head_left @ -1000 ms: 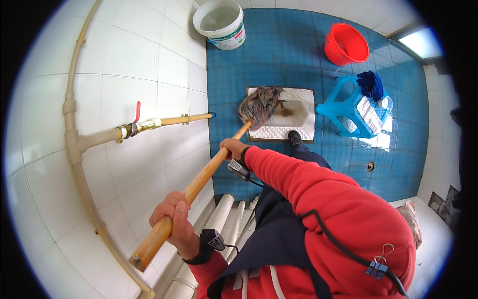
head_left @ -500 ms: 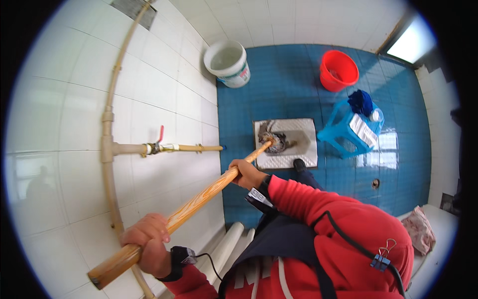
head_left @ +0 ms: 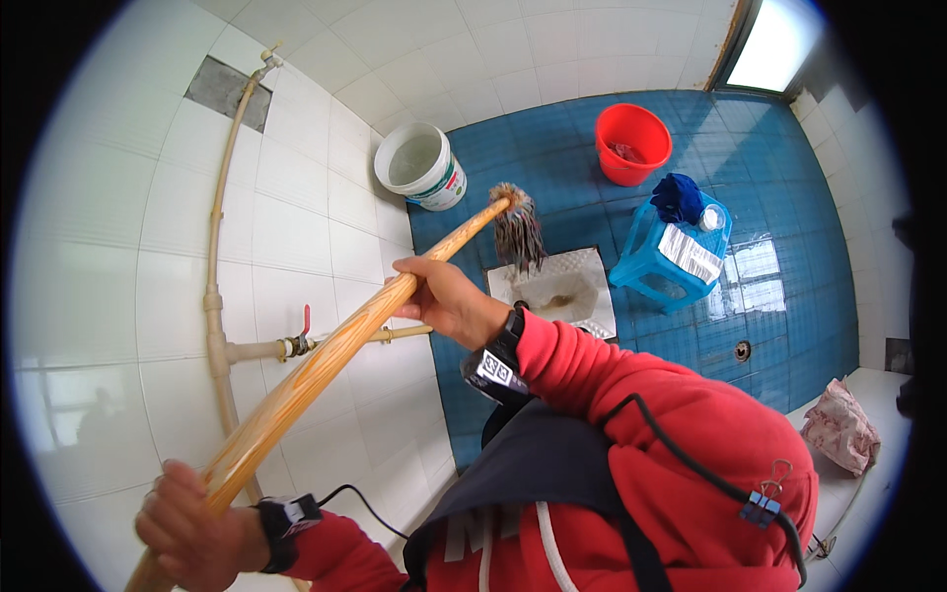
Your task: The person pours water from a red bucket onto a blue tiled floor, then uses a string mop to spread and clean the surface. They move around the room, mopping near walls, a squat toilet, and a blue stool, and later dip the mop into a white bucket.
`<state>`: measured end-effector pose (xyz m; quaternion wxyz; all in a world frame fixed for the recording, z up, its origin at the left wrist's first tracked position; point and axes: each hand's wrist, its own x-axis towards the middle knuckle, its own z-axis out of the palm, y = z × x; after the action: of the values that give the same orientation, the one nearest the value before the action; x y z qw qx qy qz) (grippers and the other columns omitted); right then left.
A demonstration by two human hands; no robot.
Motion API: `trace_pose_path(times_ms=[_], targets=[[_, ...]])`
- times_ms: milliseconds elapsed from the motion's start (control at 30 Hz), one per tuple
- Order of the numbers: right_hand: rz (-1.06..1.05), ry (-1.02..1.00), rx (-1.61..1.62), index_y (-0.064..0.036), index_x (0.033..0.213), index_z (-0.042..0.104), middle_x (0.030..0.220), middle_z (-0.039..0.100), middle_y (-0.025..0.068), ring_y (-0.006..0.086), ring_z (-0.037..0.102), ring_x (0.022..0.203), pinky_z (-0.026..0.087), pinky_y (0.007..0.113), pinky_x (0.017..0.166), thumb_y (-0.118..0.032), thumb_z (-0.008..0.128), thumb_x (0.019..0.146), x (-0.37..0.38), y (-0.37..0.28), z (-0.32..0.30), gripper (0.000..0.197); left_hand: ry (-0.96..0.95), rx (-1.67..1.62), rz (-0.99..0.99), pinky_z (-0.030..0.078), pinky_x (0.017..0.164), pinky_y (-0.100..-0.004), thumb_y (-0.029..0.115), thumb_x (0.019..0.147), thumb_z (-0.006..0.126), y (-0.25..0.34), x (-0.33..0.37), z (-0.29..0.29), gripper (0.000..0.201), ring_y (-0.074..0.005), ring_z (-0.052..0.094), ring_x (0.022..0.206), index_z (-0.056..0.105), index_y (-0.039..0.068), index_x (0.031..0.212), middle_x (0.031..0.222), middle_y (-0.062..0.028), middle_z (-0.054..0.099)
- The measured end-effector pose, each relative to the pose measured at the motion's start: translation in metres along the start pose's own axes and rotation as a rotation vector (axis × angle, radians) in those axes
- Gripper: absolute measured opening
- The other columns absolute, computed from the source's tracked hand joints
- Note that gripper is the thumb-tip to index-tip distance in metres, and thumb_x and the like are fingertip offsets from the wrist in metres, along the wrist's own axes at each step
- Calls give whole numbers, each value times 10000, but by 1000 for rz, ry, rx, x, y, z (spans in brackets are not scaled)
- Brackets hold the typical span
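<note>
A string mop with a long wooden handle slants across the view from lower left to upper middle. My left hand is wrapped round the handle near its lower-left end. Farther up the shaft, my right hand grips it with the thumb on top. The grey, stringy mop head hangs in the air at the far end. Below it in the picture lies a white squat toilet set in the floor; the mop strands overlap its far edge, and I cannot tell whether they touch it.
A white bucket stands by the left wall, and a red bucket farther right. On a blue plastic stool sit a dark blue cloth and a white-capped bottle. A pipe with a red-handled valve runs along the wall.
The mop head has come up out of the toilet basin and moved toward the white bucket. Both hands have shifted left with the handle, my left hand also lower in the view.
</note>
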<state>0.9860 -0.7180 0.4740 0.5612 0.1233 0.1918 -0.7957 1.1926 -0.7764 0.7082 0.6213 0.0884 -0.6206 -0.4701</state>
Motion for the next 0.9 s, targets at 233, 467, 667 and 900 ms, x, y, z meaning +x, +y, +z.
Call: trace_pose_path(times_ms=[233, 467, 667, 900], targets=[[1, 246, 3, -20, 925, 433, 830, 540, 112, 240, 585, 738, 526, 367, 652, -153, 489, 818, 74, -21, -82, 180, -317, -76, -295, 355, 613, -360, 154, 694, 540, -165, -81, 8, 139, -158, 401, 582, 418, 93, 669, 630, -25, 442], [135, 487, 137, 7, 895, 422, 752, 517, 147, 272, 575, 682, 510, 414, 609, 3, 497, 717, 124, -16, -152, 193, -231, 10, -639, 340, 895, -376, 79, 855, 464, -282, -196, 95, 124, -162, 467, 747, 416, 58, 743, 686, -42, 468], [114, 324, 274, -14, 802, 430, 719, 508, 122, 232, 560, 655, 496, 355, 578, -29, 473, 742, 143, -98, -166, 76, -405, -85, -631, 370, 784, -334, 94, 845, 521, -292, -160, 184, 178, -153, 439, 682, 454, 44, 687, 655, -39, 452], [58, 207, 353, -37, 672, 441, 630, 481, 79, 207, 493, 586, 448, 303, 580, -51, 480, 728, 167, -180, -125, 70, -600, -116, -560, 420, 675, -256, 48, 801, 598, -344, -99, 251, 134, -118, 469, 668, 508, -4, 716, 692, -43, 526]])
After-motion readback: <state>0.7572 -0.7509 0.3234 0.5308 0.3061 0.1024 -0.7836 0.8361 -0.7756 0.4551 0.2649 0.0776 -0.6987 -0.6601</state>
